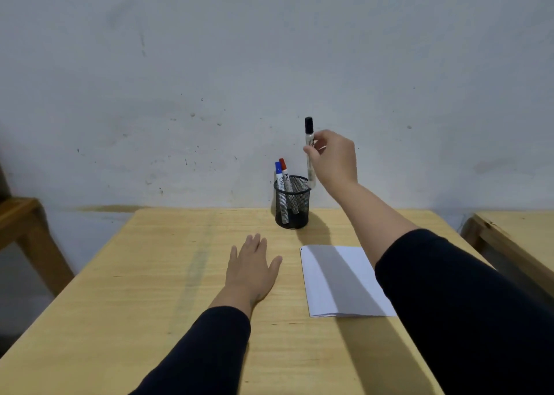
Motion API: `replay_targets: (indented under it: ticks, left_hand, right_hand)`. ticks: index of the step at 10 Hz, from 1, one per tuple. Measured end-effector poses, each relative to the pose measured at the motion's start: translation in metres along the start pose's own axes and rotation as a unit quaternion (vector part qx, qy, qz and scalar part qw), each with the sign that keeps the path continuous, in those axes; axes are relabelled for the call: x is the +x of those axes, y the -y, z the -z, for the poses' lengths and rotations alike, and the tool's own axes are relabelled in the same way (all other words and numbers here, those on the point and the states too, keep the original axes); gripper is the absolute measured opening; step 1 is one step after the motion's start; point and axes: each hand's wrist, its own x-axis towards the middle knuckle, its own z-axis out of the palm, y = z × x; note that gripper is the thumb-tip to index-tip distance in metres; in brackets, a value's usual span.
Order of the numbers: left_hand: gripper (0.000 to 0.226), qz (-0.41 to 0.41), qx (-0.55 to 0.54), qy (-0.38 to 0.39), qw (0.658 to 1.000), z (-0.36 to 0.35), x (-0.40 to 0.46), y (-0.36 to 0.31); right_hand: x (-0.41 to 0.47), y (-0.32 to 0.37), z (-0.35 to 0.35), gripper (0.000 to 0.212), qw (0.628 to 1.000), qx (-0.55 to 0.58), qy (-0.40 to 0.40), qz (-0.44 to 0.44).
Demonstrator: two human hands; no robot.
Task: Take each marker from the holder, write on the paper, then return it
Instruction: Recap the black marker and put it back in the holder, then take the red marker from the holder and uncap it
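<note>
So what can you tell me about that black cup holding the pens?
The holder is a round cup of black wire mesh with a solid rim and base, standing upright at the far edge of the table, by the wall. You can see through it. A blue marker and a red marker lean inside, caps up. The black marker is held just above its right rim.

Print on the black-capped marker (309,142) barrel too small to read; right hand (334,157) fingers cover its mid-section; lower ends of the blue marker (278,181) and red marker (284,175) veiled by the mesh holder (292,204); paper (338,280) right edge hidden under the sleeve (467,304).
</note>
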Motion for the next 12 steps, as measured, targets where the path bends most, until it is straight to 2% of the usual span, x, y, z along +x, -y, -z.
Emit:
replay_targets:
  ticks: [2,4,5,6,7,8,9,10,11,12]
  left_hand:
    - [0.063,0.0,-0.036,-0.064,0.997,-0.01,0.003,0.005]
    - [0.063,0.002,-0.045,-0.079,0.996,-0.011,0.004,0.005]
    - [0.064,0.003,-0.049,-0.079,0.996,-0.012,0.004,0.005]
    - [0.064,0.004,-0.05,-0.076,0.996,-0.011,0.004,0.005]
    - [0.064,0.003,-0.052,-0.075,0.996,-0.01,0.003,0.004]
    - [0.064,0.004,-0.055,-0.075,0.996,-0.01,0.003,0.004]
    - [0.065,0.005,-0.056,-0.077,0.995,-0.01,0.003,0.004]
    - [0.065,0.006,-0.055,-0.08,0.995,-0.011,0.004,0.004]
    - [0.065,0.005,-0.061,-0.083,0.995,-0.011,0.005,0.004]
    - [0.066,0.006,-0.065,-0.086,0.994,-0.012,0.004,0.005]
  right_hand:
    - [0.021,-0.016,-0.036,0.028,0.996,0.017,0.034,-0.084]
    - [0.005,-0.043,-0.062,0.023,0.975,-0.145,0.112,-0.13]
    - [0.003,-0.046,-0.066,0.018,0.968,-0.181,0.119,-0.127]
    - [0.003,-0.045,-0.069,0.025,0.97,-0.179,0.104,-0.13]
    - [0.004,-0.042,-0.073,0.026,0.982,-0.137,0.069,-0.114]
    - [0.005,-0.033,-0.078,0.018,0.991,-0.063,0.067,-0.097]
    - [0.008,-0.026,-0.082,0.024,0.991,-0.05,0.069,-0.103]
    - [0.01,-0.025,-0.087,0.024,0.989,-0.082,0.068,-0.102]
    - [0.012,-0.019,-0.092,0.011,0.981,-0.148,0.096,-0.085]
    - [0.013,-0.014,-0.095,0.009,0.969,-0.2,0.119,-0.084]
